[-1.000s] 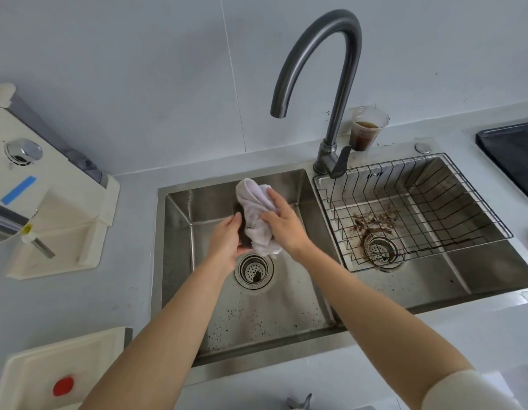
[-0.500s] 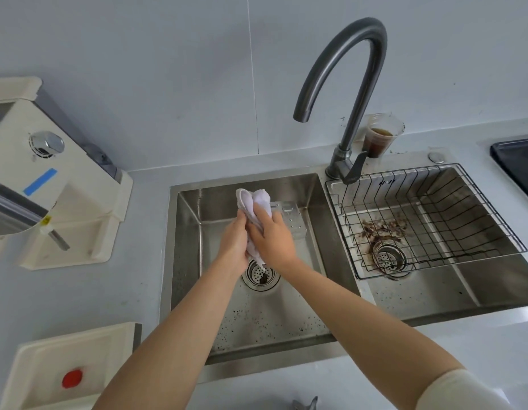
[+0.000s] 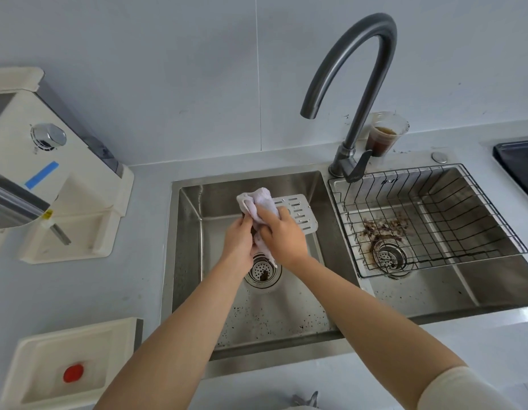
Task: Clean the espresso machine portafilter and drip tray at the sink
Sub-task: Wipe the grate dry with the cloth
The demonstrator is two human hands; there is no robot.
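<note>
- Steel sink [image 3: 186, 247], left basin: both hands work above its drain, and dark coffee specks lie on its floor.
- Left hand [image 3: 239, 241] grips a dark part, likely the portafilter [image 3: 252, 231], almost hidden; right hand [image 3: 282, 235] clutches a white cloth [image 3: 258, 204] around it.
- I judge the step is wiping the portafilter; next it must be put aside for the tray parts.
- A perforated grate [image 3: 302, 211] lies just behind the hands; the cream drip tray [image 3: 44, 350] waits on the counter, front left.
- The wire basket [image 3: 395, 172] in the right basin has grounds under it.
</note>
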